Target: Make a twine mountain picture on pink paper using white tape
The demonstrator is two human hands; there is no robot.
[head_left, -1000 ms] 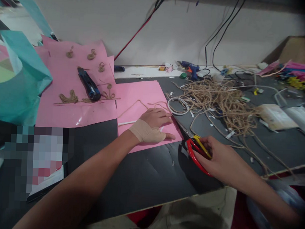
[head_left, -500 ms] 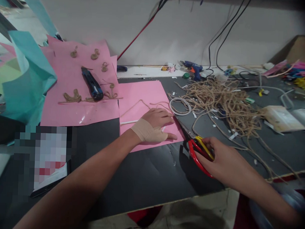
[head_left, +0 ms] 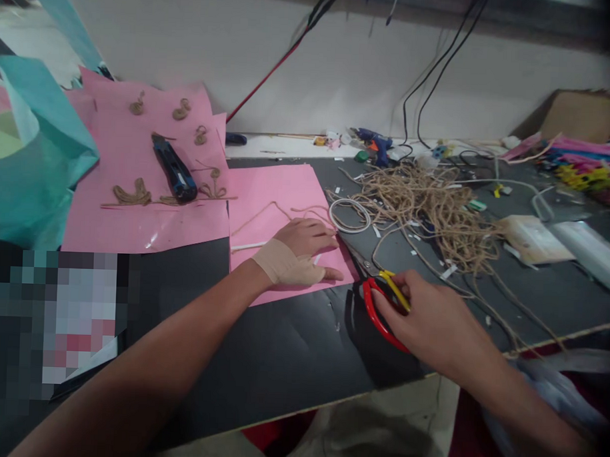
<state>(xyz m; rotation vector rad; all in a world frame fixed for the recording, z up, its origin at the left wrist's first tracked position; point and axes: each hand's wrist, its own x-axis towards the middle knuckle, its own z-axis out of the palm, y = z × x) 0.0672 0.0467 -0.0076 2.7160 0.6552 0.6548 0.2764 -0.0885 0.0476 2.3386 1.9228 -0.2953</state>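
Observation:
My left hand [head_left: 304,252] lies flat with its fingers stretched out on a pink sheet [head_left: 281,181]. A tan bandage [head_left: 274,261] wraps its wrist and palm. Under and beside the hand runs a length of jute twine [head_left: 260,215], with a thin white strip [head_left: 249,246] near the wrist. My right hand [head_left: 417,312] is closed round the scissors [head_left: 382,311], which have red and yellow handles. Their blades point toward the sheet's right edge, close to my left fingertips. The twine's end by the fingertips is too small to make out.
A tangled heap of jute twine [head_left: 430,206] lies right of the sheet, beside a white ring [head_left: 350,215]. At left, a cutter knife [head_left: 174,169] rests on a larger pink sheet [head_left: 112,142] with coiled twine shapes. A glue gun [head_left: 372,144] lies at the back.
The whole view has shifted, so things appear slightly farther left. Both hands keep their places over the sheet, and the scissors remain at its right edge.

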